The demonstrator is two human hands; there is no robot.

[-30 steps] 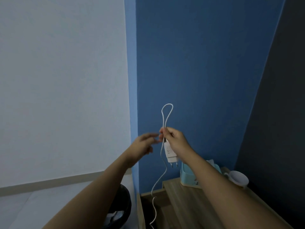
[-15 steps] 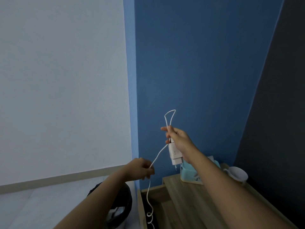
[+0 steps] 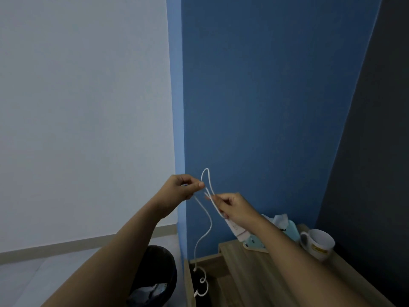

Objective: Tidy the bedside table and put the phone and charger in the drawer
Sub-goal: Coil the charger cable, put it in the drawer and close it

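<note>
My right hand (image 3: pixel 234 206) grips the white charger plug (image 3: pixel 238 230) together with a folded loop of its white cable (image 3: pixel 207 180), held in the air above the wooden bedside table (image 3: pixel 254 280). My left hand (image 3: pixel 182 188) pinches the cable just left of the loop. The rest of the cable (image 3: pixel 204 238) hangs down in a curl towards the open drawer (image 3: pixel 207 262) at the table's left. No phone is visible.
A light-blue tissue box (image 3: pixel 287 229) and a white mug (image 3: pixel 318 242) stand at the back of the table against the blue wall. A black bin (image 3: pixel 155 275) sits on the floor left of the table. A dark panel rises on the right.
My left hand rose from low beside the table up to the loop, pulling more cable up. My right hand with the plug dropped slightly and tilted; the loop stayed in it.
</note>
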